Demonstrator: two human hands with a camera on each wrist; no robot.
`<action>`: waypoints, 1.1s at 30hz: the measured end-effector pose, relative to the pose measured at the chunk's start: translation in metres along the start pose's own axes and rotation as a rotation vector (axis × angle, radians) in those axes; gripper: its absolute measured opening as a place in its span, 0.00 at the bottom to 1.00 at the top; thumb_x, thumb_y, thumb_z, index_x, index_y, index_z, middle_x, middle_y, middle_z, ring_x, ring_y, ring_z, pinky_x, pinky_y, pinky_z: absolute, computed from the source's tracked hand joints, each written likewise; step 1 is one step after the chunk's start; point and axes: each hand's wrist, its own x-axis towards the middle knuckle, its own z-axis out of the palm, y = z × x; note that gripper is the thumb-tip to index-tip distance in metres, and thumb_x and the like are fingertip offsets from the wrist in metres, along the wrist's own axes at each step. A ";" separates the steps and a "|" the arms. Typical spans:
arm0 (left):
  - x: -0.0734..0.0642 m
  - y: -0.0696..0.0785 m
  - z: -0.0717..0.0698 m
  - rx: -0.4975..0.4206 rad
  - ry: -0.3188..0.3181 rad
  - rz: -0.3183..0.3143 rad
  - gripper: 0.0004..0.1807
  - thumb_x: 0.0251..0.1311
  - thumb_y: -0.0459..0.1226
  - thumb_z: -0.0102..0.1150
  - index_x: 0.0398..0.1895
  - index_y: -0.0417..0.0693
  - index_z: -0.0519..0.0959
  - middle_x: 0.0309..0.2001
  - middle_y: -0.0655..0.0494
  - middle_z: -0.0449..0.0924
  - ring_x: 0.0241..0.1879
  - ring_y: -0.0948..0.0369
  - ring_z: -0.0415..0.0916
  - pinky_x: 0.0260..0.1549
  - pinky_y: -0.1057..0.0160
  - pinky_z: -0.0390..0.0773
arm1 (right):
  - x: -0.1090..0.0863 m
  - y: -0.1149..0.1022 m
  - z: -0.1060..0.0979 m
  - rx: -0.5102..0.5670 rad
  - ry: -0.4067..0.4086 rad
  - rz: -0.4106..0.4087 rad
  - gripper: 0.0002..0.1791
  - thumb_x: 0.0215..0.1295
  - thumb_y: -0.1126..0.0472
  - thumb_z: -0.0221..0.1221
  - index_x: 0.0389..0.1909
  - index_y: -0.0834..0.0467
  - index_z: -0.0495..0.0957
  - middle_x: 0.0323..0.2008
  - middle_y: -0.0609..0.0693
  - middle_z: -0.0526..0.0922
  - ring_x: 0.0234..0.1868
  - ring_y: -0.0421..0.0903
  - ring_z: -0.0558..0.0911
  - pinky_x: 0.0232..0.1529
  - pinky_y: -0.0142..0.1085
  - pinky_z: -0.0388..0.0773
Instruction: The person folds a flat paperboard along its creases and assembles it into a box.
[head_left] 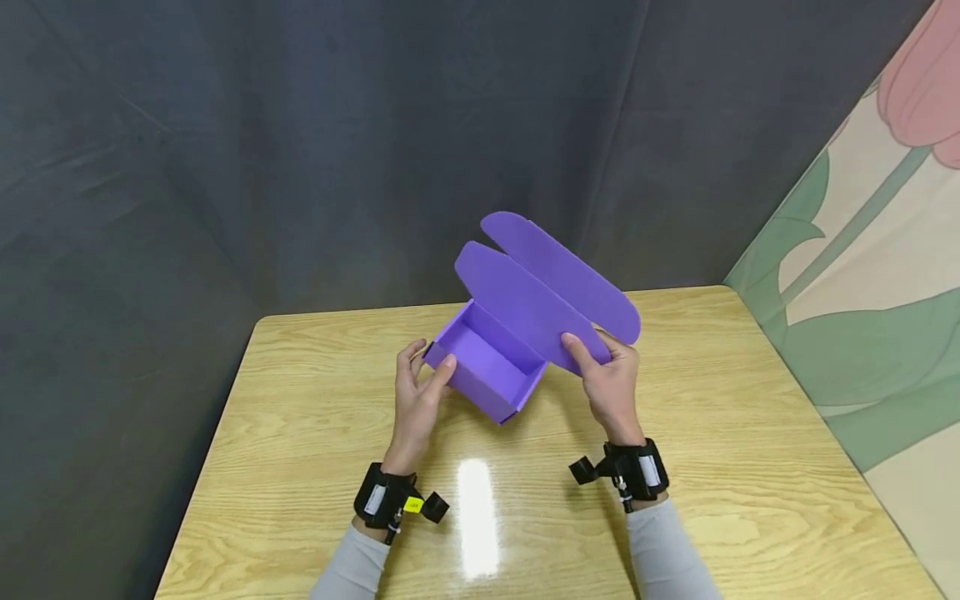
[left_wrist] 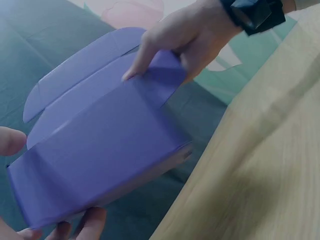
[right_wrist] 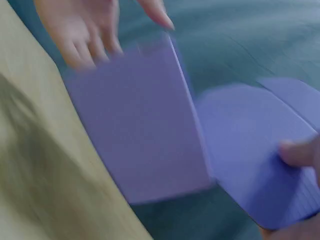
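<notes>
A purple cardboard box (head_left: 480, 358) is held tilted above the table, its lid (head_left: 525, 304) swung up and back. Inside, the tray shows a bare floor. A long rounded front flap (head_left: 566, 275) runs along the lid's far edge. My left hand (head_left: 420, 404) grips the box's left end, thumb at the top of the front wall and fingers beneath, as the left wrist view shows. With thumb on the inner face and fingers behind, my right hand (head_left: 611, 383) pinches the right end of the lid. In the right wrist view the box's outer wall (right_wrist: 140, 120) faces the camera.
The wood-grain table (head_left: 300, 467) lies under both hands, with a bright light reflection near its front. A dark curtain (head_left: 375, 150) hangs behind it. On the right is a wall covering (head_left: 885, 317) printed with large flowers and leaves.
</notes>
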 end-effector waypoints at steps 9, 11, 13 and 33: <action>0.010 0.008 -0.016 0.215 -0.085 0.065 0.29 0.78 0.40 0.60 0.79 0.48 0.68 0.73 0.42 0.74 0.71 0.42 0.74 0.70 0.48 0.77 | 0.009 -0.012 -0.021 -0.242 -0.232 -0.009 0.09 0.66 0.66 0.74 0.42 0.69 0.89 0.37 0.50 0.91 0.34 0.34 0.88 0.35 0.27 0.86; 0.010 0.010 -0.018 0.238 -0.085 0.089 0.28 0.78 0.39 0.60 0.78 0.49 0.69 0.72 0.43 0.74 0.70 0.44 0.77 0.68 0.54 0.80 | 0.010 -0.013 -0.021 -0.278 -0.279 -0.012 0.09 0.66 0.66 0.74 0.41 0.69 0.89 0.37 0.54 0.91 0.33 0.34 0.86 0.33 0.27 0.84; 0.010 0.011 -0.022 0.247 -0.073 0.112 0.28 0.78 0.38 0.61 0.78 0.49 0.70 0.72 0.44 0.74 0.68 0.45 0.78 0.65 0.61 0.81 | 0.009 -0.012 -0.022 -0.299 -0.329 -0.013 0.08 0.66 0.67 0.73 0.42 0.68 0.90 0.38 0.58 0.91 0.34 0.35 0.86 0.34 0.27 0.84; 0.012 0.007 -0.031 0.424 0.045 0.407 0.14 0.62 0.30 0.76 0.50 0.41 0.87 0.46 0.46 0.90 0.40 0.53 0.86 0.44 0.63 0.86 | 0.004 -0.002 -0.020 -0.366 -0.514 -0.013 0.03 0.68 0.64 0.72 0.39 0.60 0.90 0.37 0.56 0.91 0.37 0.38 0.84 0.38 0.28 0.80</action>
